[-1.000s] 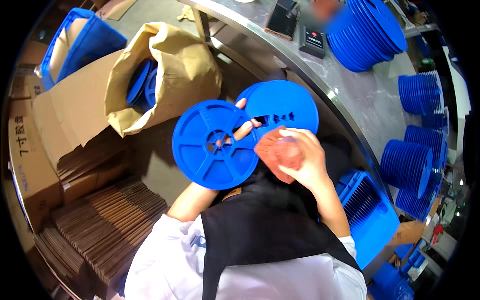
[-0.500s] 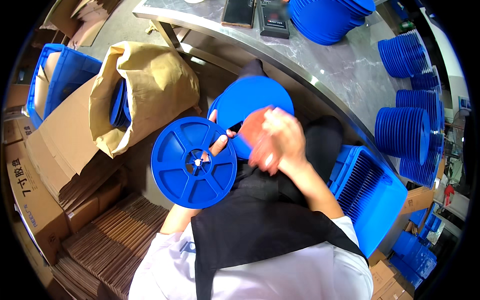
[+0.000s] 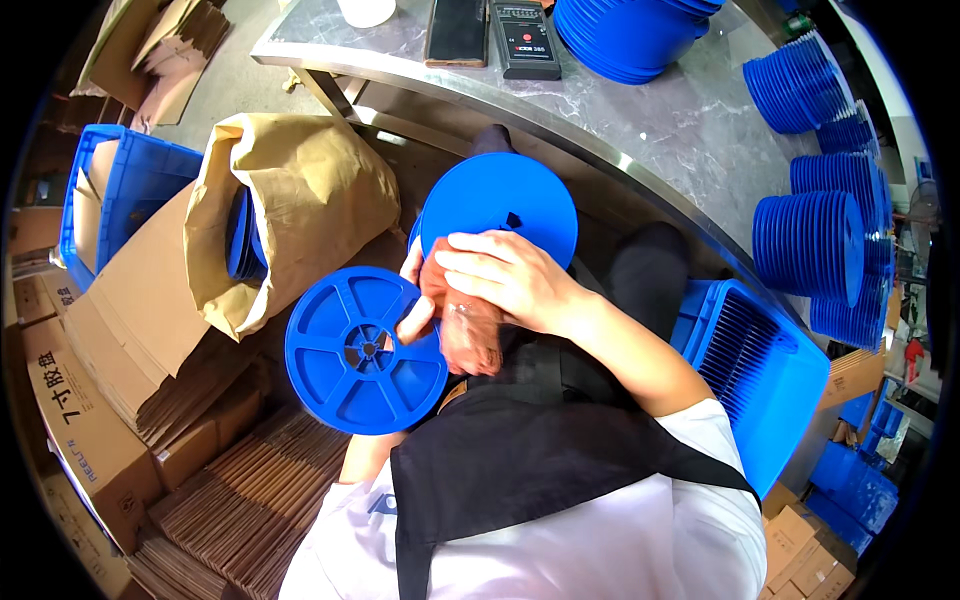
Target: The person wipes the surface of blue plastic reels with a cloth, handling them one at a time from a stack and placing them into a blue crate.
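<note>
Head view: right hand curled over a bunched red-brown cloth, fingers pressing it near the lower left edge of a plain-faced blue reel disc. Left hand holds a spoked blue reel disc by its right side, thumb on the near face; its other fingers are mostly hidden. Plain disc sits up and right of the spoked one, both above the black apron.

Left: kraft paper sack with blue reels inside; brown carton printed with large dark characters plus blue lettering; folded cardboard stack beside it.

Right: blue crate with a row of blue discs.

Ahead: grey marbled table carrying a dark phone, a black handheld meter (red button, light lettering on front), and blue reel stacks along the right end.
</note>
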Tool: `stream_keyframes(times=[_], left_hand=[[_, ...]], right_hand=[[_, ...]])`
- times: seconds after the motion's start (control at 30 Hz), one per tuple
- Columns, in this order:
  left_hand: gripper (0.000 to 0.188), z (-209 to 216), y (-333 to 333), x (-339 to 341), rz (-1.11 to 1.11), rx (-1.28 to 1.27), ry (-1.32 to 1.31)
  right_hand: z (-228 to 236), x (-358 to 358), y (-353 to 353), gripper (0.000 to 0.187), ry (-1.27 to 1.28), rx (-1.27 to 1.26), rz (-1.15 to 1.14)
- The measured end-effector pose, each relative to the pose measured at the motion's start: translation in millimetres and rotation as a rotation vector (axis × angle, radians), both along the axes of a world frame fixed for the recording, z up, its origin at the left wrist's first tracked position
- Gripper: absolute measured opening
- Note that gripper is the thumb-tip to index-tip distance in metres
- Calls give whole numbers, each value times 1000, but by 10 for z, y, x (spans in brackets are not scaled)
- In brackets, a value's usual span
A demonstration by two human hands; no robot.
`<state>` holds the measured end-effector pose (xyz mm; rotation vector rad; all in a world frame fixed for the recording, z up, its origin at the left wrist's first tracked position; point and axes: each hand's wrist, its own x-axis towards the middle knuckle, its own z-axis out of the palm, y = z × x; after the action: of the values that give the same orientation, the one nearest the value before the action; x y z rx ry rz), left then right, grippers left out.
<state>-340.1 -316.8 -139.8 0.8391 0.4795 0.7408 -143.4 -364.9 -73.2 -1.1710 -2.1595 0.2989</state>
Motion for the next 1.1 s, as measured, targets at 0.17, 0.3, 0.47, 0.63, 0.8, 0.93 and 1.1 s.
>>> stream_keyframes(times=[0.17,0.3,0.47,0.63,0.8,0.93,1.1], left_hand=[[67,-209,95,29,-35,38,-68],[69,-177,64,104,26,-36,-13],[63,-346,59,42,50,-23,-116],[63,-24,35,152,56,-15,-12],[62,382,-117,156,50,-8,139],[62,584,-306,-88,64,14,237],[62,584,-269,-22,206,-17,238]], right_hand=[[-132,514,-217,24,27,9,-288],[-397,636,-147,29,818,-173,-783],[30,634,-101,32,1284,-508,-942],[128,133,-54,40,1306,-645,-638],[-147,-337,-364,35,394,-86,-381],[228,-652,-26,45,390,29,99],[366,-690,715,44,464,-52,-208]])
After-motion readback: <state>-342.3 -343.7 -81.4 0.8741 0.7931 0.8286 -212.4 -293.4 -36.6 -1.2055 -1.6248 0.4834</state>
